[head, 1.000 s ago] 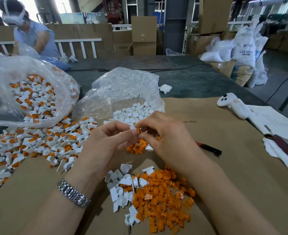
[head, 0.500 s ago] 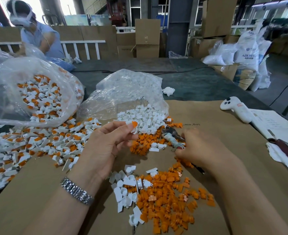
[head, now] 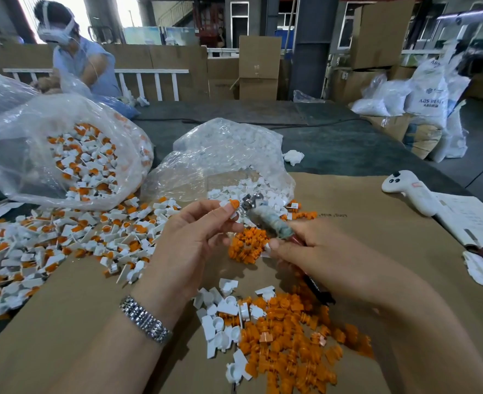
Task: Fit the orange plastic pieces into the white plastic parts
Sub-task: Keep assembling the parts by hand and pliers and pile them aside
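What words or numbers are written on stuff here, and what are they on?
"ABS RESIN", only partly clear: on the white sack at far right.
"10", faint: on the stacked cardboard box at the back.
Small print on the brown cardboard sheet beside the tool: too blurred to read.
Papers at right: writing too small to read.

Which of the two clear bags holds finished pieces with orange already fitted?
The left bag: its white parts show orange inserts. The middle bag holds only plain white parts.

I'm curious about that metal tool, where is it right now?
The tool is in the right hand, middle of the head view, its metal tip almost touching the orange and white piece pinched by the left hand.
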The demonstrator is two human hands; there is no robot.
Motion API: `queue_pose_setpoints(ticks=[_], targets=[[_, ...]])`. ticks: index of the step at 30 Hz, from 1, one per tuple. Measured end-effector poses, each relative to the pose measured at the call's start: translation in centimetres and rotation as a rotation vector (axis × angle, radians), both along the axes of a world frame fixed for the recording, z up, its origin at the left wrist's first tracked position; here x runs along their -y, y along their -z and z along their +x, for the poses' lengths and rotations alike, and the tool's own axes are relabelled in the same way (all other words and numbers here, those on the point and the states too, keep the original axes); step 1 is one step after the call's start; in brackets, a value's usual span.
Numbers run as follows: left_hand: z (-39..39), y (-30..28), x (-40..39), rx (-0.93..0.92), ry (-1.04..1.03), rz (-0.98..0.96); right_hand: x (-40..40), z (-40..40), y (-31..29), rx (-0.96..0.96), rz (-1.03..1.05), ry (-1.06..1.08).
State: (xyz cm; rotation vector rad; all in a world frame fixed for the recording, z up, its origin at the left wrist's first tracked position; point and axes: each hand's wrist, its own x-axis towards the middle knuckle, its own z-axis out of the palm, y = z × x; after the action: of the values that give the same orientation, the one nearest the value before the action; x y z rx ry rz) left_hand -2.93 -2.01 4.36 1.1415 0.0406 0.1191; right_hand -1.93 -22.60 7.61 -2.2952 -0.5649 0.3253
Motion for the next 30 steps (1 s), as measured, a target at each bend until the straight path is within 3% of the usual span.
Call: queue_pose_setpoints(ticks=[8, 19, 30], targets=[[0.1, 0.5, 0.4, 0.056, -0.056, 0.097, -0.8, -0.3, 0.5, 0.129, -0.058, -0.028], [0.1, 0.9, 0.2, 0.053, -0.077, 0.135, -2.6, -0.1, 1.8, 0.299, -0.185, 0.118], [-0.1, 0.4, -0.4, 0.061, -0.128, 0.098, -0.2, 0.4, 0.5, 0.144, -0.029, 0.087]])
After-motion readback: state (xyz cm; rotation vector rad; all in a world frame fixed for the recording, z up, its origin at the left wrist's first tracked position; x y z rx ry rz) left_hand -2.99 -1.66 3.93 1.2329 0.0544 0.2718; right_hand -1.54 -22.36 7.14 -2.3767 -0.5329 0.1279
